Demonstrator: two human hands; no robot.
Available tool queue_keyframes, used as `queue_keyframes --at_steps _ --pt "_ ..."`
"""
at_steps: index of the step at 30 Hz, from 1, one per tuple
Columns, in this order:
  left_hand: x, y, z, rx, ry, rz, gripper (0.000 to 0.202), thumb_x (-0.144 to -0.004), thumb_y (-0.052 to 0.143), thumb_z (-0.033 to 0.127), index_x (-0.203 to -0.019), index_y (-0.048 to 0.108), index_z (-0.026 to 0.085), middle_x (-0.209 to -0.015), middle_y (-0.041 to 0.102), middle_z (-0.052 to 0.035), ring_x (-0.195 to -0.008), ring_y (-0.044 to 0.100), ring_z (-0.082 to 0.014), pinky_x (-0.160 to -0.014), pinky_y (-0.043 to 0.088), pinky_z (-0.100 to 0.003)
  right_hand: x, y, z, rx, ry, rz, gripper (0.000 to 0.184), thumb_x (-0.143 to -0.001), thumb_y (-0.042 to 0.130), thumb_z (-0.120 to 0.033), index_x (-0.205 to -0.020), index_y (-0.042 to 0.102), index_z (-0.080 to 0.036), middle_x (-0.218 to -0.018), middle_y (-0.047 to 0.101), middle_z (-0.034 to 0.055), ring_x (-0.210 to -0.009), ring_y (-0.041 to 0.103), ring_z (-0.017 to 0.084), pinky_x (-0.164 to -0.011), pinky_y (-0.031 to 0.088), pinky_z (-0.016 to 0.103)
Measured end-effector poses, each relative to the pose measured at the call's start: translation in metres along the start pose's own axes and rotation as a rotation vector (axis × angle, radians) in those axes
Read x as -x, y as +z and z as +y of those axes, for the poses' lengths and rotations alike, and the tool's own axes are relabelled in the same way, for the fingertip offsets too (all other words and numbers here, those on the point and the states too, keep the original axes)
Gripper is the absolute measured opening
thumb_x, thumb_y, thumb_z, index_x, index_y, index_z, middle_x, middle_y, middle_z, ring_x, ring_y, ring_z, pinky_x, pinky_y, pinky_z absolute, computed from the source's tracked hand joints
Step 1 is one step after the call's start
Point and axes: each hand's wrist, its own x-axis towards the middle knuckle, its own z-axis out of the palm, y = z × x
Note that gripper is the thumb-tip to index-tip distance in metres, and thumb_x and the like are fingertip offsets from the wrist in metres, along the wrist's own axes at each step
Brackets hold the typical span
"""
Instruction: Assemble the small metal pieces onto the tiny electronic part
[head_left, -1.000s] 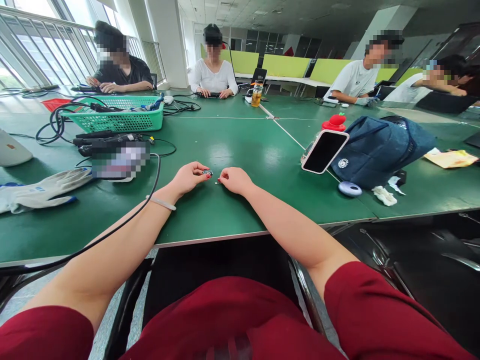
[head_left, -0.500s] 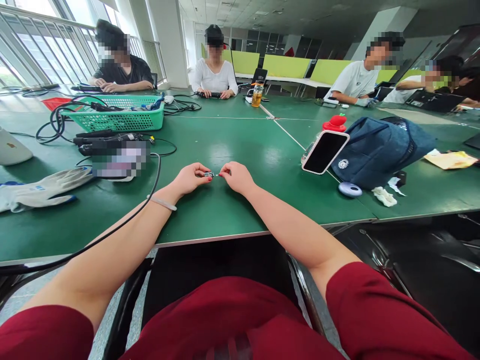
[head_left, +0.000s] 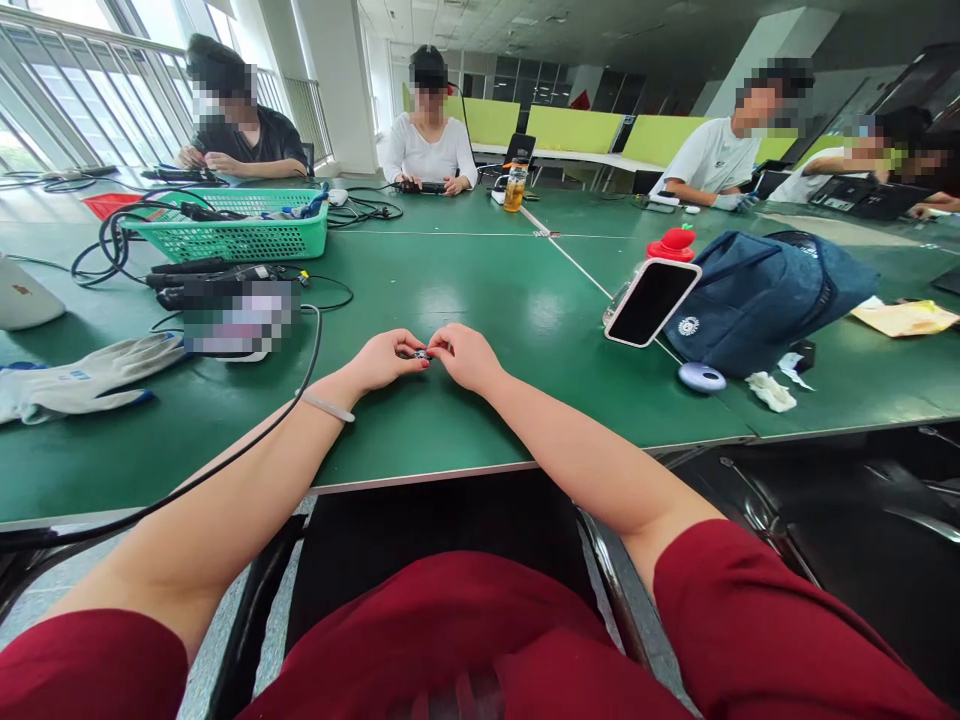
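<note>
My left hand is closed in a pinch over the green table. Between its thumb and fingers is a small dark piece with pale markings, which looks like a little circuit board. My right hand is also pinched, its fingertips touching the right end of that piece. Whatever the right fingertips hold is hidden behind them and too small to name. Both forearms rest across the table's front edge.
A black cable crosses above my left forearm. Work gloves, a green basket and black devices lie left. Right stand a propped phone and blue backpack. Several people sit around the table.
My right hand has moved left, closing the gap to the piece in my left hand. Earlier a tiny pale bit showed at the right fingertips; now it is hidden.
</note>
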Motion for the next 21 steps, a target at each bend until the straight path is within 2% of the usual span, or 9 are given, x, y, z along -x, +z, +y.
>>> queue_keyframes --at_steps 12,17,21 --pt "0.0002 0.0000 -0.0005 0.031 0.026 -0.022 0.034 -0.054 0.079 0.033 -0.079 0.063 0.017 -0.071 0.066 -0.0018 -0.071 0.061 -0.0166 -0.073 0.045 -0.032 0.0003 0.0013 -0.0025 0.019 -0.014 -0.002 0.012 -0.087 0.056 -0.021 -0.082 0.067 -0.018 -0.082 0.060 0.0017 -0.074 0.052 0.013 -0.070 0.038 0.024" --pt "-0.0001 0.0001 -0.0003 0.092 -0.009 0.025 0.039 -0.052 0.082 0.032 -0.082 0.064 0.016 -0.071 0.067 -0.0021 -0.072 0.062 -0.0167 -0.075 0.046 -0.034 -0.0007 -0.0016 0.0017 -0.016 -0.015 0.036 0.013 -0.087 0.055 -0.022 -0.088 0.067 -0.019 -0.081 0.060 0.0011 -0.072 0.052 0.013 -0.071 0.039 0.025" --pt "0.0003 -0.0009 0.0017 0.139 -0.029 0.083 0.043 -0.049 0.084 0.033 -0.083 0.064 0.015 -0.073 0.068 -0.0029 -0.072 0.063 -0.0174 -0.077 0.047 -0.035 -0.0005 -0.0015 0.0048 -0.025 -0.001 -0.002 0.018 -0.085 0.061 -0.029 -0.099 0.066 -0.019 -0.081 0.061 0.0009 -0.072 0.052 0.013 -0.069 0.039 0.025"
